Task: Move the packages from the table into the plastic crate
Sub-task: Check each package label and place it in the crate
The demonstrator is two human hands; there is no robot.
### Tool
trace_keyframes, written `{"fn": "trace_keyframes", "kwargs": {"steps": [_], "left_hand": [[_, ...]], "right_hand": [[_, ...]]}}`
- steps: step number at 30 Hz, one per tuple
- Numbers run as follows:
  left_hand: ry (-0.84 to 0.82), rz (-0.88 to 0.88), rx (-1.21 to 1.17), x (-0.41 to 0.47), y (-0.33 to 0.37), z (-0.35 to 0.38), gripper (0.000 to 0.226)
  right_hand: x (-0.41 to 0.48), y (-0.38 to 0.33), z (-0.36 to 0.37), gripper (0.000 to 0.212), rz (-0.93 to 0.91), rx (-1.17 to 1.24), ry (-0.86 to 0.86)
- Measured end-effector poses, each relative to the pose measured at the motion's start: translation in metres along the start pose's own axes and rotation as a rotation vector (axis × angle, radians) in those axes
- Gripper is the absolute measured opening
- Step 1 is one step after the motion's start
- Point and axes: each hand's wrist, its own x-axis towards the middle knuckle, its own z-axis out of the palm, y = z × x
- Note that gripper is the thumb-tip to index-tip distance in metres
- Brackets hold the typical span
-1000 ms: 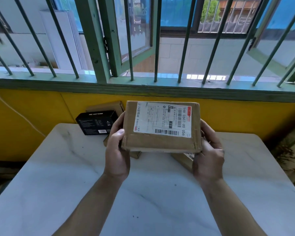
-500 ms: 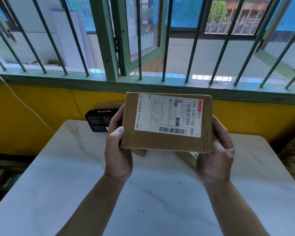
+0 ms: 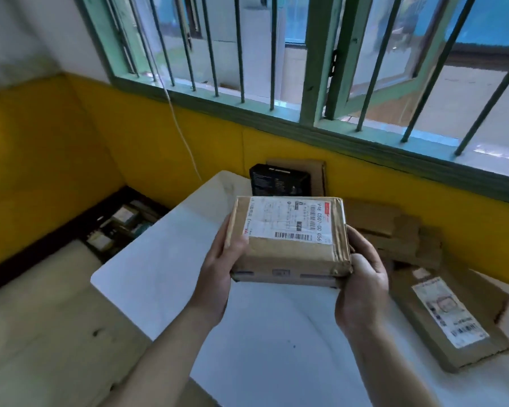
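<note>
Package [image 3: 288, 245], a brown cardboard box with a white shipping label on top, is held in the air above the worktop [image 3: 276, 348]. The left grip [image 3: 218, 277] clasps its 9 o'clock end, thumb against the side wall and fingers hidden beneath. The right grip [image 3: 362, 289] cups the 3 o'clock end, fingers curled under the box and out of sight. At 3 o'clock of it more cardboard packages [image 3: 400, 230] lie stacked on the worktop, blurred. A black box [image 3: 279, 183] stands at 12 o'clock. At 9 o'clock, on the floor, a dark plastic crate [image 3: 121, 221] is partly cut off by the worktop's edge, and its contents are too blurred to make out.
</note>
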Motion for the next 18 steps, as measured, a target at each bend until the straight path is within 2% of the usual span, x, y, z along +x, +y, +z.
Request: {"fn": "trace_keyframes", "kwargs": {"steps": [10, 14, 18], "left_hand": [[0.524, -0.052, -0.084, -0.061, 0.001, -0.161, 0.051], [0.648, -0.058, -0.057, -0.081, 0.003, -0.24, 0.056], [0.73, -0.111, -0.033, -0.099, 0.008, -0.335, 0.061]], "right_hand": [[-0.048, 0.098, 0.138, 0.035, 0.213, -0.232, -0.388], [-0.079, 0.15, 0.208, 0.037, 0.269, -0.352, -0.49], [-0.116, 0.211, 0.287, 0.027, 0.309, -0.42, -0.575]]}}
